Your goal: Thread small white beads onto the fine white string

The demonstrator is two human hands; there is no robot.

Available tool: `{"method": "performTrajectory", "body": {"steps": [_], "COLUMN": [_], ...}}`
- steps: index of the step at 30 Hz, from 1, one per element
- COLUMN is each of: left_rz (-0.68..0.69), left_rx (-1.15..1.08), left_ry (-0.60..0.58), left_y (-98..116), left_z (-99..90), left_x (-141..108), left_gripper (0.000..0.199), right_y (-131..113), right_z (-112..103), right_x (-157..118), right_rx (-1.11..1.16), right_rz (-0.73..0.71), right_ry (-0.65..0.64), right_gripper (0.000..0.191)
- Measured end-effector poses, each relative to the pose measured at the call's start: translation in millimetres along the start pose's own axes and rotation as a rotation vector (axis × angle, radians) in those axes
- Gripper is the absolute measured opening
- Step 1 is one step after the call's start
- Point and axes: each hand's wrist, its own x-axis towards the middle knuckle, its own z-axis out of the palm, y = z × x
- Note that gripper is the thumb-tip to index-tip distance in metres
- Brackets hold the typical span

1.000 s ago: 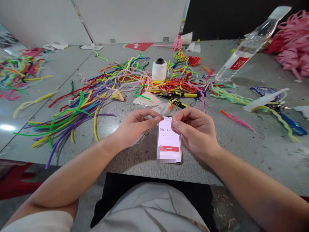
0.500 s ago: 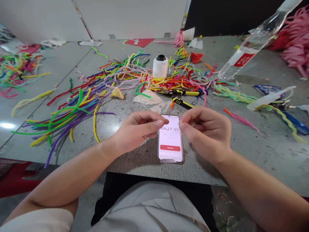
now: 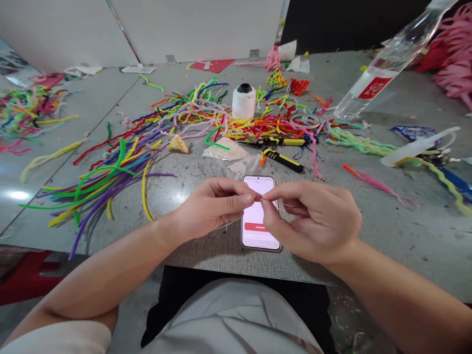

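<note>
Thread, thin and pale, is the thing in hand: it is pinched where the fingertips of the left hand and the right hand meet, above the smartphone that lies screen-up near the near edge of the counter. Both hands' grip is together, thumb against forefinger, clamped on the thread; whether a bead or needle sits between them is too small to tell. Only a loose end shows, trailing down below the left hand toward the counter, so its long axis seems to run left-right between the pinches and then droop nearward; I cannot tell more exactly. As a judgement, the likely slip is the thread escaping one pinch, since it is so fine, or its free end snagging on the phone's edge. Farther off lie a clear bag of small white beads, yellow-handled pliers, a white spool and a sprawl of pipe cleaners; a plastic bottle lies far right.
</note>
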Motion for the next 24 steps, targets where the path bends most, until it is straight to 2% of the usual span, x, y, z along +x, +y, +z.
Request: {"method": "performTrajectory", "body": {"steps": [4, 8, 16, 24], "left_rz": [0.010, 0.036, 0.119, 0.123], "left_rx": [0.090, 0.123, 0.100, 0.109], "left_ry": [0.029, 0.017, -0.081, -0.058], "left_y": [-0.2, 1.0, 2.4, 1.9], "left_z": [-2.1, -2.1, -3.0, -2.4], "left_x": [1.0, 1.3, 0.6, 1.8], "left_gripper": [0.027, 0.026, 0.010, 0.014], "right_y": [2.2, 1.8, -0.5, -1.0], "right_z": [0.5, -0.1, -2.5, -2.0], "right_x": [0.1, -0.7, -1.5, -0.9], "right_rx": [-0.154, -0.163, -0.191, -0.232], "right_rz": [-0.178, -0.157, -0.160, -0.217], "right_ry": [0.019, 0.011, -0.002, -0.038], "right_gripper": [0.028, 0.030, 0.022, 0.022]}}
